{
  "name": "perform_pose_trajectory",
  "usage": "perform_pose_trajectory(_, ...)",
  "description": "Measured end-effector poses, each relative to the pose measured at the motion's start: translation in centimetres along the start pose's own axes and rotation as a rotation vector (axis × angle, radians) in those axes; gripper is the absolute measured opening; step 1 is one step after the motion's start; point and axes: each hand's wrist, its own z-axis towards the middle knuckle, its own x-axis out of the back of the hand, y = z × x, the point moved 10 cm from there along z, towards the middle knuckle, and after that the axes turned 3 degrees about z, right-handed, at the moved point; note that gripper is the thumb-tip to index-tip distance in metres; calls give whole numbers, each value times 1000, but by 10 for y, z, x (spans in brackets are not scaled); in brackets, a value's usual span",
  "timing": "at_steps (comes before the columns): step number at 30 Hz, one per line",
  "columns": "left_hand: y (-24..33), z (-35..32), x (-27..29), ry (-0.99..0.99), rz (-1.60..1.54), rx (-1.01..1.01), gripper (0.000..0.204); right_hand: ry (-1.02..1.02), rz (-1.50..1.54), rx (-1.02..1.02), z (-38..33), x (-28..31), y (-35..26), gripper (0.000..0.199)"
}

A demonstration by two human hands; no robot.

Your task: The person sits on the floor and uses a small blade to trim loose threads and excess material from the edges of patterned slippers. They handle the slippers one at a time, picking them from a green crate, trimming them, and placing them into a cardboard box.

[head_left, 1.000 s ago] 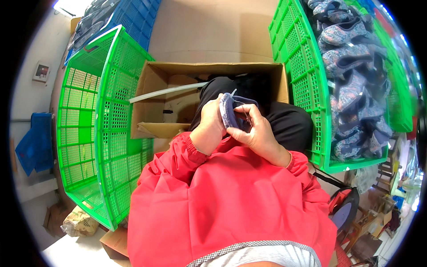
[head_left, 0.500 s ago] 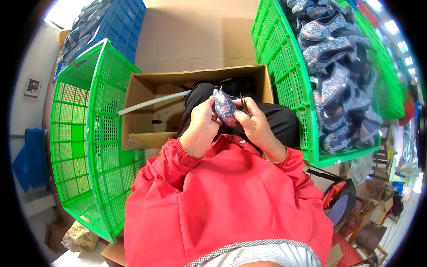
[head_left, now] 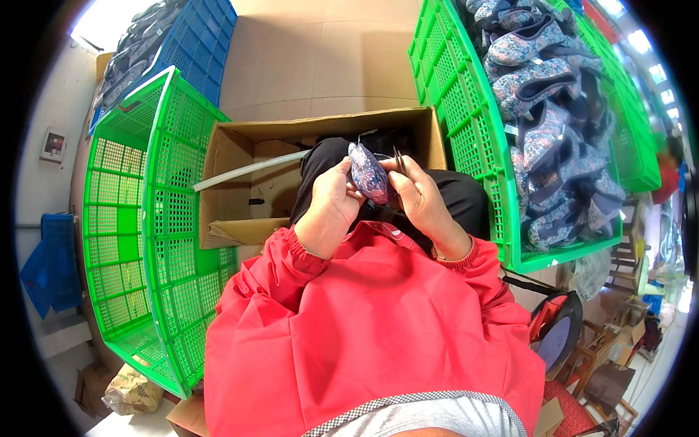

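Above my lap, my left hand is closed around a blue and pink flower-patterned fabric shoe, thumb and fingers gripping its left side. Close by on the right, my right hand holds small dark thread snips, their two thin points sticking up past the fingers. The handles are hidden in the palm. Whether my right fingertips touch the shoe, I cannot tell.
An open cardboard box stands in front of my knees, with a pale strip across it. To the left are an upended green crate and a blue crate. A green crate at right holds several patterned shoes.
The shoe has turned slightly in my left hand. My right thumb and the snips have shifted a little, with the thumb drawn back from the shoe.
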Motion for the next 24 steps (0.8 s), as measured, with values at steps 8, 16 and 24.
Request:
perform_pose_trajectory(8,-3,6,0,9,7,-17,17,21,-81,-12,4,10,3,35)
perform_pose_trajectory(16,-24,6,-9,-42,97,-251,18,14,-797,-19,0,17,-35,45)
perform_pose_trajectory(24,-29,-12,20,-297,249,-25,20,21,-569,5,-30,4,22,33)
